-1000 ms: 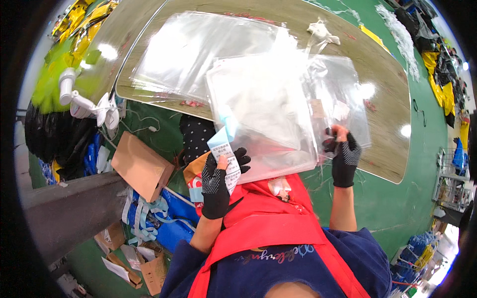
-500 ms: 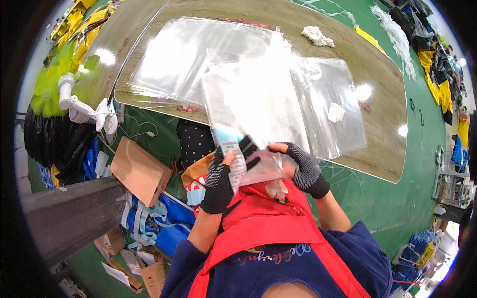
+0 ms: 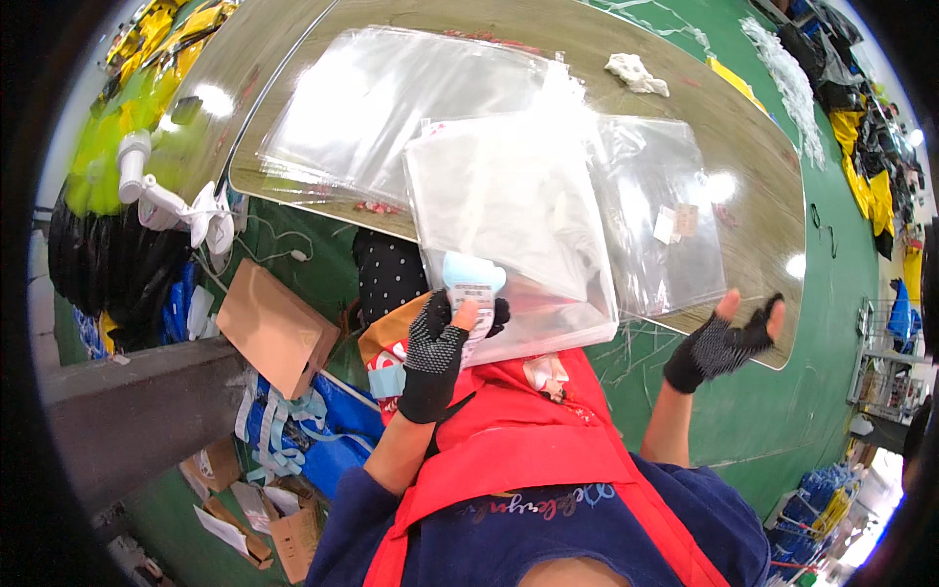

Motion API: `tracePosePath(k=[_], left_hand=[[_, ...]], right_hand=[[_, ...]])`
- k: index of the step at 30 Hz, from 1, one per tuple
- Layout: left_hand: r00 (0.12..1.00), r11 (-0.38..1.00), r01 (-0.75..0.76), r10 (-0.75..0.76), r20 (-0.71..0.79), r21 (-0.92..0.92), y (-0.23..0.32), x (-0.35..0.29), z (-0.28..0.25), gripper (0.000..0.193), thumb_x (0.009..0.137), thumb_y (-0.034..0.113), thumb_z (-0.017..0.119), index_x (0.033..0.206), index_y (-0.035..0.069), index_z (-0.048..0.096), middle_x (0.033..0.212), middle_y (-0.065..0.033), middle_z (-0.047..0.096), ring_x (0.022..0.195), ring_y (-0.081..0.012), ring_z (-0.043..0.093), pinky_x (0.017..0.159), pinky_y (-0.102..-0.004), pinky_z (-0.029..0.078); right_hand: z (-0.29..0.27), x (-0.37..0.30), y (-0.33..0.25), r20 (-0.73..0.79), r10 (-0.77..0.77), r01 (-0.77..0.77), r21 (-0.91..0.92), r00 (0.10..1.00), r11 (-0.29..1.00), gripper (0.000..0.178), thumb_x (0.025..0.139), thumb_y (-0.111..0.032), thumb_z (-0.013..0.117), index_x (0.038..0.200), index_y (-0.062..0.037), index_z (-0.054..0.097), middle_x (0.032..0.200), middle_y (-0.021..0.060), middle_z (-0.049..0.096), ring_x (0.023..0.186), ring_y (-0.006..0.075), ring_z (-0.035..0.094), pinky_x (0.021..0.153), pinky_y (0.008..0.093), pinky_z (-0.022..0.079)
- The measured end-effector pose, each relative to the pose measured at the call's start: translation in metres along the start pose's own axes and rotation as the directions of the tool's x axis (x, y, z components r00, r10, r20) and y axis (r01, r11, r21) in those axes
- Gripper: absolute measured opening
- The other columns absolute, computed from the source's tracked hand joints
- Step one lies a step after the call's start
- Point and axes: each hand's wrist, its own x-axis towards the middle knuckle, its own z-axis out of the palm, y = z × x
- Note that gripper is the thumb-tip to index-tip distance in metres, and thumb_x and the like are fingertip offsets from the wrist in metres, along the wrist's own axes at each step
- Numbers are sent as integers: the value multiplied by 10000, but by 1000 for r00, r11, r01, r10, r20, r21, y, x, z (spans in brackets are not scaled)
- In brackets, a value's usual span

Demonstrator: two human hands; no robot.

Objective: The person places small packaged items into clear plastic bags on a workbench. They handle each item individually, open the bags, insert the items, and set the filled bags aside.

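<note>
Clear plastic: a filled transparent bag (image 3: 514, 235) is lifted above the near edge of the wooden worktop (image 3: 763, 196), with a red garment (image 3: 518, 411) hanging under it against the person's body.
Left hand (image 3: 440, 347): closed grip in a black dotted glove, it pinches the lower edge of the bag together with a light blue card with a white label (image 3: 472, 289).
Right hand (image 3: 724, 338): fingers spread, holding nothing, apart from the bag at its right.
Behind: more flat clear bags (image 3: 391, 98) lie on the worktop, one with small labels (image 3: 677, 223); a white rag (image 3: 636, 73) lies far back.
Risk of slip: only one hand carries the bag, and smooth film in a pinch may slide out, so bag and card could fall to the cluttered floor with its cardboard box (image 3: 274, 328).
Risk of fold: the bag may bend over the hand and hide the label.
Unclear: whether the bag mouth is sealed, I cannot tell; if it is open, the content may come out.
</note>
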Motion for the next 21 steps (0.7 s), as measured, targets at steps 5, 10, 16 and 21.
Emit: tracePosePath(k=[5, 10, 16, 21], left_hand=[[1000, 979, 23, -25, 8, 201, 18, -24, 12, 221, 904, 145, 539, 1049, -20, 569, 949, -78, 639, 866, -126, 594, 783, -248, 464], [995, 859, 43, -85, 59, 510, 30, -43, -8, 250, 902, 143, 539, 1094, -17, 555, 964, -77, 628, 877, -123, 590, 759, -246, 472], [984, 737, -175, 110, 140, 653, 31, -49, -13, 224, 877, 135, 592, 1045, -14, 596, 890, -134, 664, 794, -188, 651, 693, -269, 499], [980, 633, -164, 15, 200, 756, 32, -51, -29, 242, 882, 161, 583, 1057, -5, 597, 893, -144, 662, 817, -202, 650, 713, -283, 503]], right_hand=[[-7, -54, -105, 990, -136, -775, 121, 46, 620, 674, 770, -242, 718, 1336, -74, 394, 1045, 109, 581, 994, 199, 545, 847, 306, 435], [22, -73, -115, 882, -348, -536, 470, 317, 701, 169, 725, -135, 731, 851, -49, 658, 745, 87, 595, 724, 207, 548, 683, 296, 461], [21, -67, -105, 861, -508, -694, 375, 16, 614, 315, 662, -219, 788, 937, -84, 715, 842, 61, 511, 796, 178, 509, 721, 294, 421], [26, -65, -94, 822, -491, -855, 8, -290, 519, 247, 830, -230, 637, 971, -35, 693, 941, 79, 595, 822, 146, 546, 744, 282, 427]])
